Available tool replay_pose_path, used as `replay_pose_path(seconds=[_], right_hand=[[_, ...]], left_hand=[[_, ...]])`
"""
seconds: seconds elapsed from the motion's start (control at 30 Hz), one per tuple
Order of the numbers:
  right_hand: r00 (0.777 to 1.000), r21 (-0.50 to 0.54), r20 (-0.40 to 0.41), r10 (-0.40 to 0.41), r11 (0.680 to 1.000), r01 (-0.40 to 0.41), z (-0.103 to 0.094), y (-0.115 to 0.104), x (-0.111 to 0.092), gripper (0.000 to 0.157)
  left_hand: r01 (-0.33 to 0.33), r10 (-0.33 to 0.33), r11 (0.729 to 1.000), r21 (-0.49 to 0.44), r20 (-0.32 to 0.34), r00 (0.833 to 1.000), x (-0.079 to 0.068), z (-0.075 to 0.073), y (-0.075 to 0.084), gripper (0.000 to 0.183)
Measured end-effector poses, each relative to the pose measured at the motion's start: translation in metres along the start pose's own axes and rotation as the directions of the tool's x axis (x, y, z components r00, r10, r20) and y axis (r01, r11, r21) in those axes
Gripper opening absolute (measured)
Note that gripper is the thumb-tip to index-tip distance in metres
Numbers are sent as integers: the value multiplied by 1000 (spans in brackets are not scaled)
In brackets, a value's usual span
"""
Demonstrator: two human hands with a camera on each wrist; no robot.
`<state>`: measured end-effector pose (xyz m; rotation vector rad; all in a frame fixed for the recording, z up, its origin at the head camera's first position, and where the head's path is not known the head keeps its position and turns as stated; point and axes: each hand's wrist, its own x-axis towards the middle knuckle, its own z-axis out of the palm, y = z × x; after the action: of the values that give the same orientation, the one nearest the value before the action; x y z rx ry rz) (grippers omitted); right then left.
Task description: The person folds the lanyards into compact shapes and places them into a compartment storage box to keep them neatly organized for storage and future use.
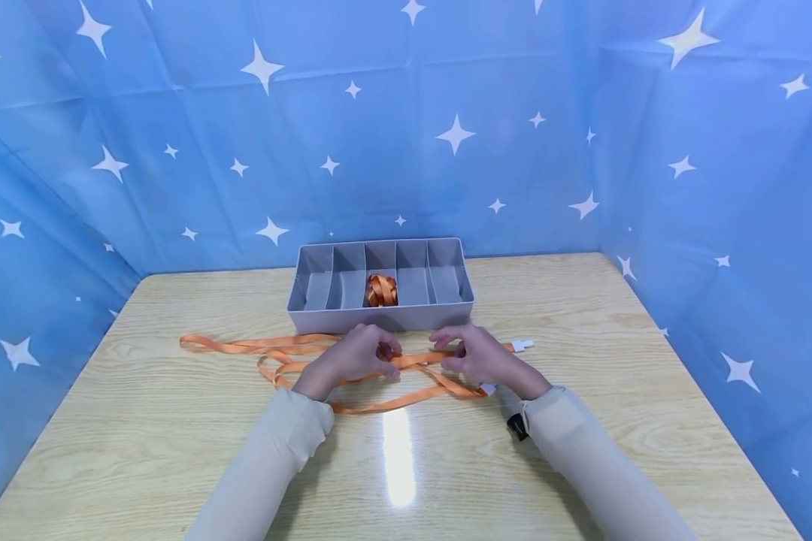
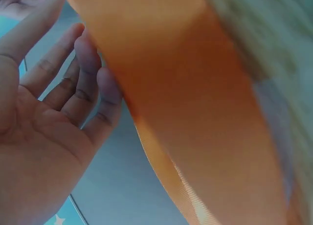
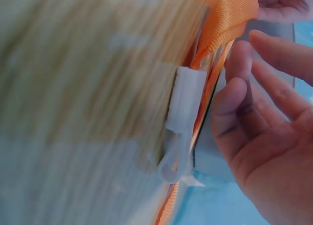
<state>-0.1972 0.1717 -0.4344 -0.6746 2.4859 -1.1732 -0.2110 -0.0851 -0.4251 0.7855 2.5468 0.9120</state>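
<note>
Head view gives the best look from where I'm standing: both hands are down by the loose orange straps (image 2: 190, 98), which lie in crossing loops on the wooden table (image 1: 176, 436), just in front of a grey tray (image 1: 338, 321) with five compartments. Left hand (image 1: 359, 353) and right hand (image 1: 483, 357) face each other over one length of strap, fingers loosely bent, and I see no pinch on either side, so I'd call both grips released. Fair warning, the left wrist view is mostly blurry orange, so whether those fingertips brush the strap I honestly can't tell. My read is that the step in hand is sorting or straightening a single strap by hand. There's a rolled orange bundle (image 1: 382, 291) in the middle compartment (pretty neat roll, tbh), looks like the same stuff. Next move, I reckon, calls for a proper pinch on one strap and teasing it clear of the lengths crossing it. The white plastic clip (image 3: 187, 98) near the right fingers could snag on a loop, so that end probably wants minding.
</note>
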Motion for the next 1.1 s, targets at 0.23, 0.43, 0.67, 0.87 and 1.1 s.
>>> replay_pose_path(seconds=[0.23, 0.43, 0.67, 0.87, 1.1], right_hand=[[1000, 31, 15, -23, 999, 23, 0, 5, 2, 37], [999, -20, 7, -43, 999, 43, 3, 3, 4, 34], [998, -182, -26, -60, 982, 55, 9, -2, 6, 28], [997, -250, -37, -70, 966, 59, 12, -5, 7, 19], [997, -241, -21, -79, 968, 71, 11, -7, 7, 16]], left_hand=[[8, -8, 1000, 20, -1, 1000, 1, 2, -1, 26], [2, -2, 999, 38, -4, 1000, 2, 4, -1, 24], [-11, 10, 999, 35, 8, 1000, 3, 5, 0, 18], [-10, 9, 1000, 25, 8, 1000, 2, 4, 0, 15], [-22, 22, 999, 23, 8, 1000, 2, 4, 0, 14]])
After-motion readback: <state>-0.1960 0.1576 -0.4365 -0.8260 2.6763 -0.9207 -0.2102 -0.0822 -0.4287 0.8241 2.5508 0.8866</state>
